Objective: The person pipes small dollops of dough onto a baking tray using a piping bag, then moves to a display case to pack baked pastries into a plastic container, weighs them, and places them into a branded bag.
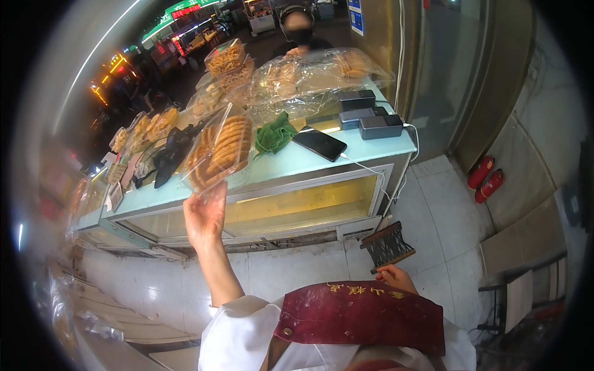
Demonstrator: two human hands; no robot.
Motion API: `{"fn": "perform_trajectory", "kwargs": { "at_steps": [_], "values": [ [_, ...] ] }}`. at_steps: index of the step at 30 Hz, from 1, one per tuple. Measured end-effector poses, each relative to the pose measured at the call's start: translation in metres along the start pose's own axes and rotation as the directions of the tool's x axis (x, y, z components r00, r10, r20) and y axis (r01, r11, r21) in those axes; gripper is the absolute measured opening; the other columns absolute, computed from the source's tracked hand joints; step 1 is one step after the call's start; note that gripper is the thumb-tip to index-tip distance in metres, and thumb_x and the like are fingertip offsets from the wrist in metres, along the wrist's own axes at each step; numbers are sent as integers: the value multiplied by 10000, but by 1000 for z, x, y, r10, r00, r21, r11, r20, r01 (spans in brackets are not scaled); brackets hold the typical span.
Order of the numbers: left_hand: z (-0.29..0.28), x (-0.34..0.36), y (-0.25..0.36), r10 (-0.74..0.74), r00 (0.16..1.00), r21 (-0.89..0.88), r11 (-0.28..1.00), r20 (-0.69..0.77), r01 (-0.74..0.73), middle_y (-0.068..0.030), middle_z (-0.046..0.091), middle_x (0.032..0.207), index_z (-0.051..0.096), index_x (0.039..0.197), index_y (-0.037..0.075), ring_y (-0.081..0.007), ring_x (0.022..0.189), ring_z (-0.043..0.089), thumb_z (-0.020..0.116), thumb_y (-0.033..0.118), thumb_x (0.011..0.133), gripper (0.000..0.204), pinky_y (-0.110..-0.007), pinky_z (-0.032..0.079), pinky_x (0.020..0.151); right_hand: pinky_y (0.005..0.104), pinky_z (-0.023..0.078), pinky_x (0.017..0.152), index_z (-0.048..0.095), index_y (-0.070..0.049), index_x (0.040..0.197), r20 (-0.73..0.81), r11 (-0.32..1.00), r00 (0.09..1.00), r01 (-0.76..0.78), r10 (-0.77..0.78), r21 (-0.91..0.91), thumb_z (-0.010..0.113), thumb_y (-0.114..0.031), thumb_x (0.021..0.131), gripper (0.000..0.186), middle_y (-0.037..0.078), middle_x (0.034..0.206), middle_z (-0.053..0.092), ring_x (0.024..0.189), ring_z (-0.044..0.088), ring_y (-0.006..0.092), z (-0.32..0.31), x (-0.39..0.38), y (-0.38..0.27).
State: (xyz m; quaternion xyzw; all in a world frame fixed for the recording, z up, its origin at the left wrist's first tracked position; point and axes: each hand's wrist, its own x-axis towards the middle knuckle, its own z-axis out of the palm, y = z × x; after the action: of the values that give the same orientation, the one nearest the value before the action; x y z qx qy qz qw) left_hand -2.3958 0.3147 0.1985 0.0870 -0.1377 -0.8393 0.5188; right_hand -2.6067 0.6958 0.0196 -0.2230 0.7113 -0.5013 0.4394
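My left hand point(206, 217) is raised at the front edge of the glass counter, gripping the near end of a clear plastic box point(221, 150). Rows of round golden-brown cookies show through its lid. The box is tilted above the pale counter top point(272, 176). Low on the right, my right hand point(396, 277) is partly covered by my dark red apron point(365, 315). Its fingers are loosely bent with nothing visible between them. Beside the box lie a crumpled green cloth point(276, 133) and a black phone point(320, 143) with a white cable.
Dark power banks point(380, 126) sit at the counter's right end. Clear-wrapped baked goods point(281, 80) and stacked snack boxes point(226, 60) line the far side. A masked person point(299, 37) is across the counter. A small folding stool point(388, 246) and red fire extinguishers point(481, 172) are on the floor.
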Motion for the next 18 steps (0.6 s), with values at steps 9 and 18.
{"fn": "perform_trajectory", "kwargs": {
  "at_steps": [9, 18],
  "values": [
    [-31, 45, -28, 48, 991, 44, 998, -125, -43, -313, 413, 1255, 486, 1007, -90, -463, 1202, 396, 512, 73, 802, 263, -595, 363, 1000, 285, 481, 768, 563, 3, 1067, 2, 1000, 1000, -17, 17, 0, 484, -186, 937, 243, 110, 937, 631, 861, 610, 170, 0, -8, -3],
    [-95, 112, -57, 259, 961, 359, 909, -96, -210, -189, 523, 1027, 427, 966, -5, -348, 962, 547, 467, 108, 853, 165, -525, 479, 873, 291, 485, 773, 562, 10, 1079, -19, 1000, 1000, -24, 23, -15, 471, -191, 940, 260, 120, 934, 641, 854, 627, 171, -8, -7, 5]
  ]
}}
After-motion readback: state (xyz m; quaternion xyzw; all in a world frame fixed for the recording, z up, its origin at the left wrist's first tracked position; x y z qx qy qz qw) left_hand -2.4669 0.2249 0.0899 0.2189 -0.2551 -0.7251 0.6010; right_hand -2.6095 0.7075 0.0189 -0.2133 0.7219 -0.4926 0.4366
